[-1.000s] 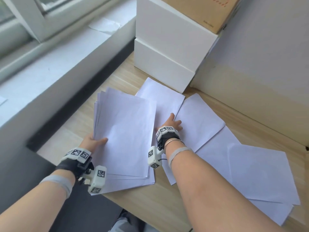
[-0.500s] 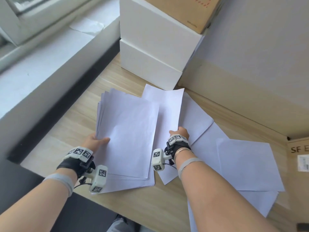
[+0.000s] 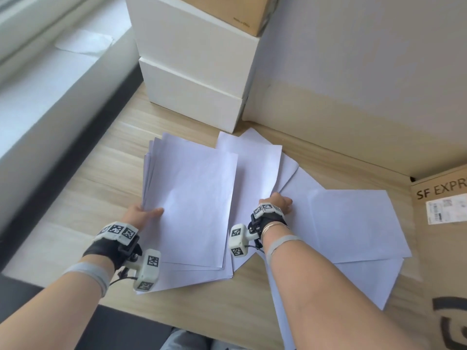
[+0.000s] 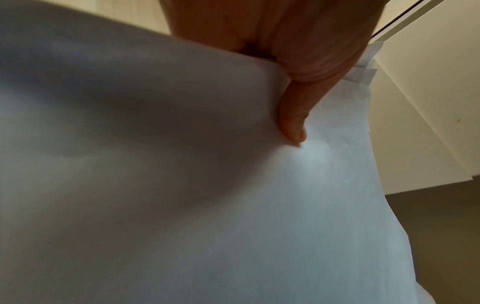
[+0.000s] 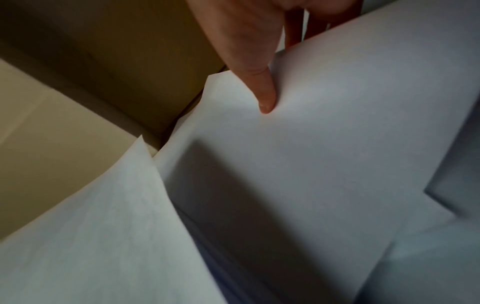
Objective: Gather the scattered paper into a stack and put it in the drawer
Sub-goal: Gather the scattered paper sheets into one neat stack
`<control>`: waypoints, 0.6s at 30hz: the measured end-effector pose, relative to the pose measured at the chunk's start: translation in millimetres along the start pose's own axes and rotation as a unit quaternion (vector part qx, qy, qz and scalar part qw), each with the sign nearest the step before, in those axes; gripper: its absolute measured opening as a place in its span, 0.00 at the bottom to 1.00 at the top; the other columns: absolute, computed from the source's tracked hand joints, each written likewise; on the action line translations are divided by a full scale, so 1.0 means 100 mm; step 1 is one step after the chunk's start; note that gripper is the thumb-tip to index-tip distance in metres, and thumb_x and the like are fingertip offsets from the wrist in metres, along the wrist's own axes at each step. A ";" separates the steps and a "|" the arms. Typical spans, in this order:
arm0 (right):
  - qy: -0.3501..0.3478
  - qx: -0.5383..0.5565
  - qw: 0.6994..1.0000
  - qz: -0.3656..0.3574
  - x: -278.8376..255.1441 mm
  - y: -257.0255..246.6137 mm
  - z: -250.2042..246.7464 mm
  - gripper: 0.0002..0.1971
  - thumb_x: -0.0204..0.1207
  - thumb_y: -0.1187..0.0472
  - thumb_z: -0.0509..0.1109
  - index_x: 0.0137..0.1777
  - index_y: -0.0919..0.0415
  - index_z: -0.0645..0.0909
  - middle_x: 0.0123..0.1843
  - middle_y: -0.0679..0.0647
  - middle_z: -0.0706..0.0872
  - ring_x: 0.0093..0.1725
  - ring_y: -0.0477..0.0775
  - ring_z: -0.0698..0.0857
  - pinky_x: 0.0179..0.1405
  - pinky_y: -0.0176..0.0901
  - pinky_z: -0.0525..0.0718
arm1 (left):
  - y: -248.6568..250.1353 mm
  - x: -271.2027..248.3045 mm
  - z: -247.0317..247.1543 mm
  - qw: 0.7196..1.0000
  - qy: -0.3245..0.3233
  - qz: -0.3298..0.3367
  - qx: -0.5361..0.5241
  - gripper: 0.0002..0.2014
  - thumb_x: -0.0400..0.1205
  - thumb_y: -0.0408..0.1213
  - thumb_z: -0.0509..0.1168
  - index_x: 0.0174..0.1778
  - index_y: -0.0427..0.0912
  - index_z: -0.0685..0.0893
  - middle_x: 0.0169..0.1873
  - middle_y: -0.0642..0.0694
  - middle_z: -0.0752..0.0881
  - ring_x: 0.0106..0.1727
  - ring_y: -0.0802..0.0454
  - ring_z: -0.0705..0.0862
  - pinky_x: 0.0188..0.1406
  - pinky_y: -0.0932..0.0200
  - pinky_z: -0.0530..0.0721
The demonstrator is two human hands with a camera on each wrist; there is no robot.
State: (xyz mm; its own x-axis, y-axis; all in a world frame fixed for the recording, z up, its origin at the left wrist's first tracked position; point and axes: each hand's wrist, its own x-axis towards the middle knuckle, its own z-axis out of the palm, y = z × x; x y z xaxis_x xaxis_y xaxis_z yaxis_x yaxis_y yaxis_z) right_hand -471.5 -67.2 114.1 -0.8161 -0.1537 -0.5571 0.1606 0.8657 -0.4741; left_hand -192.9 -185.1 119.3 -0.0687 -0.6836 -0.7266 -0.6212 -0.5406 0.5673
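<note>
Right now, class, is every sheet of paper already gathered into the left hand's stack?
No: loose sheets lie spread on the desk beside the stack.

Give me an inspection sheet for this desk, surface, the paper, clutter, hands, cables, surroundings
Surface: wooden desk, bare wood showing left of the paper.
Job's things: gathered stack at left, edges uneven; loose sheets fanned and overlapping at right. Drawer: nothing seen.
Clutter: white boxes stacked at the back with a brown carton on top; SF Express carton at right.
Hands: left hand grips the gathered stack's left edge, thumb on top; right hand pinches a loose sheet.
Cables: thin black leads at the wrist cameras.
Surroundings: window sill at left, beige wall behind.
</note>
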 end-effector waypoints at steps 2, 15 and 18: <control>0.002 0.006 1.000 -0.003 -0.04 -0.03 -0.05 0.17 0.79 0.72 0.62 0.68 0.71 0.73 0.71 0.65 0.72 0.62 0.66 0.80 0.55 0.42 0.79 | 0.00 0.00 0.00 1.000 -0.001 -0.001 0.006 0.22 0.74 0.38 0.73 0.58 0.25 0.82 0.54 0.26 0.86 0.55 0.32 0.86 0.60 0.39 0.82; 0.013 -0.022 0.996 -0.091 0.25 0.36 -0.63 0.09 0.77 0.69 0.60 0.49 0.60 0.81 0.50 0.62 0.83 0.46 0.61 0.79 0.42 0.38 0.72 | 0.10 -0.07 0.31 0.998 -0.047 0.017 -0.023 0.16 0.78 0.30 0.69 0.59 0.25 0.80 0.34 0.38 0.83 0.38 0.41 0.82 0.51 0.45 0.79; 0.025 -0.029 0.995 -0.096 0.39 0.49 -0.89 0.10 0.79 0.69 0.59 0.54 0.64 0.82 0.50 0.62 0.82 0.45 0.56 0.74 0.43 0.38 0.69 | 0.11 -0.11 0.42 0.998 -0.049 0.012 -0.030 0.14 0.78 0.29 0.68 0.58 0.28 0.80 0.33 0.39 0.82 0.38 0.41 0.81 0.45 0.49 0.80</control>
State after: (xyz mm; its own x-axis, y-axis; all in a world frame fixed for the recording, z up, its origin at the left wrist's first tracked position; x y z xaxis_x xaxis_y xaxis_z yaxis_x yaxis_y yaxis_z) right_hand -544.6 11.9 129.6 -0.8557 -0.2966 -0.4239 -0.0330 0.8490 -0.5273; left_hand -232.0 -162.6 117.1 -0.1597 -0.6470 -0.7456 -0.5706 -0.5558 0.6045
